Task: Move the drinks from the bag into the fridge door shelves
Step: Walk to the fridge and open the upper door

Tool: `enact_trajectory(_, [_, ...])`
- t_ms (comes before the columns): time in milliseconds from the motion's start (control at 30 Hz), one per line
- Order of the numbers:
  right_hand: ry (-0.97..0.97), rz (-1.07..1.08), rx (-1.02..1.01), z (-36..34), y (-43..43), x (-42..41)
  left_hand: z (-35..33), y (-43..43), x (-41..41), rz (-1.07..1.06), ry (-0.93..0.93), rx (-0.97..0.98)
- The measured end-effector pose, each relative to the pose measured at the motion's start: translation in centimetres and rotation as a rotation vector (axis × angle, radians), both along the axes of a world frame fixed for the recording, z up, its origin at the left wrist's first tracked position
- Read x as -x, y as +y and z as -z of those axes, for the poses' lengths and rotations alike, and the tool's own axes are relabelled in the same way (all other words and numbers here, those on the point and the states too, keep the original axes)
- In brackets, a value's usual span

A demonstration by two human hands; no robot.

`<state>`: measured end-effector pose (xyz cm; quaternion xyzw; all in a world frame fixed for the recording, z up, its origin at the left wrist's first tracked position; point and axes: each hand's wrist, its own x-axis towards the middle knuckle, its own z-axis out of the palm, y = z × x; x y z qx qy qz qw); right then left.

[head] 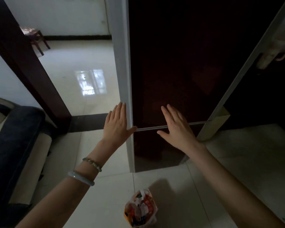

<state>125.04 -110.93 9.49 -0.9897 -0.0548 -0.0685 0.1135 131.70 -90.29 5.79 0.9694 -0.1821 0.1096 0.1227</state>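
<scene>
A tall fridge (pixel 179 63) with dark red glossy doors stands in front of me, both doors closed. My left hand (pixel 117 124) lies flat along the white left side edge of the upper door, fingers spread, thumb at the seam between the doors. Flat on the door front just above that seam is my right hand (pixel 176 127), fingers apart and empty. A plastic bag (pixel 140 209) with colourful drink packages stands on the floor tiles near my feet, below the fridge.
A dark sofa (pixel 11 142) fills the left side. A dark wooden door frame (pixel 31 63) opens onto a bright room with a small stool (pixel 34 37). A white frame (pixel 234 83) borders the fridge on the right. Pale floor tiles (pixel 245 162) surround the bag.
</scene>
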Motion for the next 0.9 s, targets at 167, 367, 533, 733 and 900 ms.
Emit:
enact_trajectory(167, [-0.149,-0.057,0.0,-5.3,0.3,-4.4,-5.9,-1.2,-4.5,-0.04,-0.186,0.04])
enact_trajectory(367, [-0.265,-0.131,0.043,-10.3,1.4,-8.9,-11.0,-1.5,-8.8,-0.096,-0.359,0.072])
enact_trajectory(533, [-0.315,-0.132,0.132,-12.5,2.3,-12.6,-12.5,-1.2,-11.6,-0.142,-0.361,0.158])
enact_trajectory(733, [-0.276,-0.125,0.174,-12.3,2.5,-14.5,-12.7,-1.3,-13.3,0.036,-0.152,0.446])
enact_trajectory(900, [-0.27,-0.113,0.192,-12.1,2.3,-14.7,-12.8,-0.7,-13.6,0.093,0.038,0.516])
